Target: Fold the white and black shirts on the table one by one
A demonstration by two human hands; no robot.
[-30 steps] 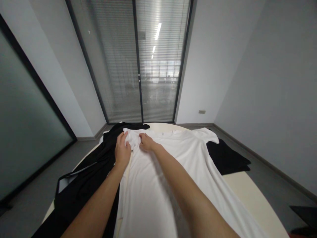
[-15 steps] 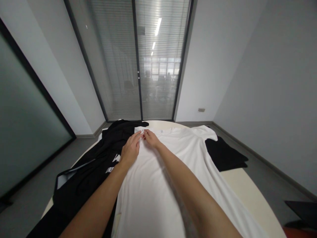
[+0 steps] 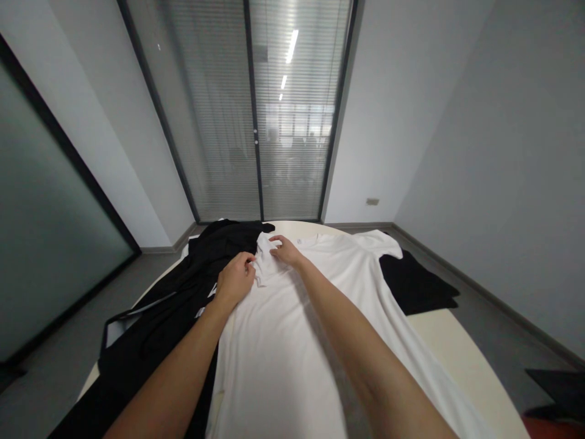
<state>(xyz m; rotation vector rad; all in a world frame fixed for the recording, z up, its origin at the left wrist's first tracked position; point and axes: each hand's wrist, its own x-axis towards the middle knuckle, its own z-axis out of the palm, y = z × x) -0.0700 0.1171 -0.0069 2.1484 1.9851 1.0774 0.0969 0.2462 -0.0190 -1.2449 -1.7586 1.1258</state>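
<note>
A white T-shirt (image 3: 283,341) lies spread out with its neck at the far end and its hem toward me. Its left sleeve (image 3: 264,262) is turned inward over the body in a crumpled fold. My right hand (image 3: 287,251) pinches the cloth at the top of that fold, near the collar. At the fold's outer edge, my left hand (image 3: 236,277) is closed with its fingertips on the shirt's side. The right sleeve (image 3: 381,242) lies stretched outward.
A black garment (image 3: 183,305) with white lettering lies left of the T-shirt. Folded black cloth (image 3: 418,283) sits at the right, partly under the T-shirt. The round cream table (image 3: 457,350) has its curved edge on the right. Behind stands a glass partition (image 3: 292,183) with blinds.
The left sleeve has been turned inward onto the shirt's body. My left hand has come slightly back toward me, and my right hand has shifted a little to the right.
</note>
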